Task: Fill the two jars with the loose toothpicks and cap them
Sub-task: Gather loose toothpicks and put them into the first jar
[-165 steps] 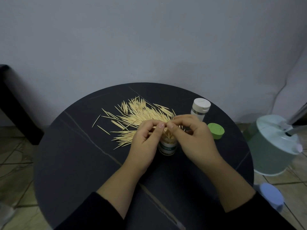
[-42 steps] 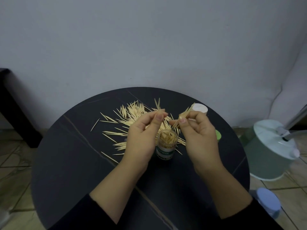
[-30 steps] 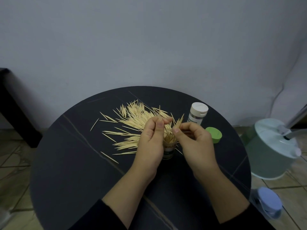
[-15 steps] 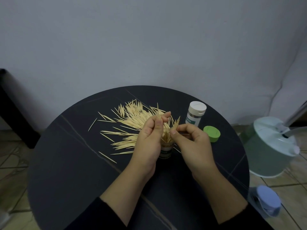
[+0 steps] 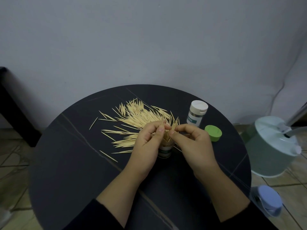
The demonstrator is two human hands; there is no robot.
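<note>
A round dark surface with thin pale veins carries the work. Near its middle the open jar stands upright, mostly hidden between the two hands, with only its labelled lower wall showing. A bunch of standing toothpicks rises out of its mouth, the tips fanning up and slightly to the right.

The left hand comes in from the near left. Its grip is pressed together, thumb and forefinger pinching the left side of the standing toothpicks, and one tip pokes up above the fingers. The right hand mirrors it from the near right. Its thumb and forefinger are pinching the right side of the same bunch just above the jar, and the other fingers are curled in behind.

The loose toothpicks lie in a wide scattered heap to the far left of the jar, with a few strays nearer on the left. On the far right stands the capped jar, upright with its white lid on. The green cap lies flat just near of it, right of the right hand and apart from it.

On the floor to the right sit a pale green tub and a lavender-lidded container.
</note>
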